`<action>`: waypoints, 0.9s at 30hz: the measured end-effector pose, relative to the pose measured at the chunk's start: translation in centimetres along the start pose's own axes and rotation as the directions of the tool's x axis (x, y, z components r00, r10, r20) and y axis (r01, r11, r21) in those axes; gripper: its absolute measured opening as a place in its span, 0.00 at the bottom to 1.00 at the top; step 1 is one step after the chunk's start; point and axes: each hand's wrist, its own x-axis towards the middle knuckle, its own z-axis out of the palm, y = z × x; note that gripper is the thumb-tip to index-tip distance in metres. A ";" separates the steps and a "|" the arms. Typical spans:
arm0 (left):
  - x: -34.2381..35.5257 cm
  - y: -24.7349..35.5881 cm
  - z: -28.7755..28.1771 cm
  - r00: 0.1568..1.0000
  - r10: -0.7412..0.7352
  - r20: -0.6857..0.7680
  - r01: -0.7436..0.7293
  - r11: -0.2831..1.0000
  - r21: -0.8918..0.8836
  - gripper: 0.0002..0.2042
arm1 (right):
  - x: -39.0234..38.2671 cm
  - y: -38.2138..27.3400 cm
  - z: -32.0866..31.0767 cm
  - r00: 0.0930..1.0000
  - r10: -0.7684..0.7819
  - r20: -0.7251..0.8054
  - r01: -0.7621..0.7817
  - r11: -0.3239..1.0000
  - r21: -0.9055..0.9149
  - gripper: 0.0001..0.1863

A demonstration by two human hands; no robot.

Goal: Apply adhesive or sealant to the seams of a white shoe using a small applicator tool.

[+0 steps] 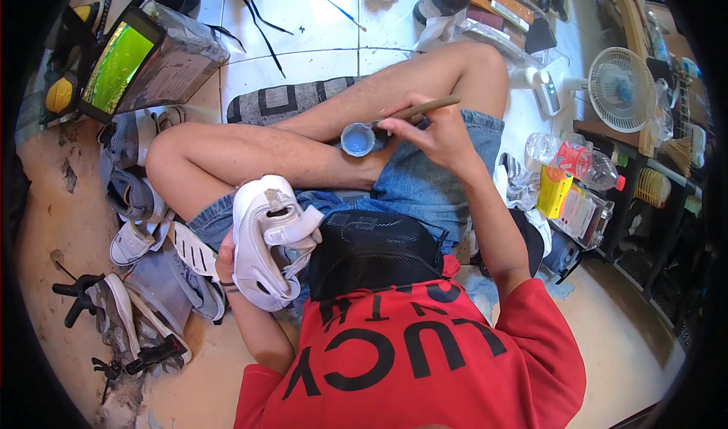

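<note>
- Our left hand [226, 261] grips the white shoe [254, 213] at the left of our lap; most of its fingers are hidden behind it.
- Our right hand [436, 135] pinches the brush [434, 106] between thumb and fingers; its tip, near the cup [345, 147], is hard to make out.
- What supports the cup we cannot tell.
- Beyond, the top edge cuts off black straps [262, 35].

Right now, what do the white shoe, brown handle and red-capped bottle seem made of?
White shoe: perhaps synthetic leather, judging by its smooth panels. Brown handle: likely wood, given its color and dull finish. Red-capped bottle: apparently plastic, glossy and see-through.
</note>
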 end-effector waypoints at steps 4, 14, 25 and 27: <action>1.9 1.4 5.8 0.994 -0.042 -0.098 0.051 0.995 0.089 0.55 | 0.2 2.9 1.9 0.980 -0.144 0.137 0.161 0.979 -0.122 0.13; 2.1 2.3 3.1 0.974 -0.182 -0.136 0.195 0.976 0.094 0.55 | 1.1 4.6 3.0 0.957 -0.221 0.186 0.257 0.946 -0.198 0.13; 2.3 2.8 3.2 0.967 -0.214 -0.140 0.236 0.958 0.164 0.56 | 0.9 5.1 3.5 0.945 -0.228 0.234 0.291 0.914 -0.283 0.08; 2.5 2.9 3.6 0.964 -0.230 -0.132 0.249 0.956 0.155 0.56 | 1.0 5.1 3.5 0.942 -0.231 0.244 0.298 0.910 -0.290 0.08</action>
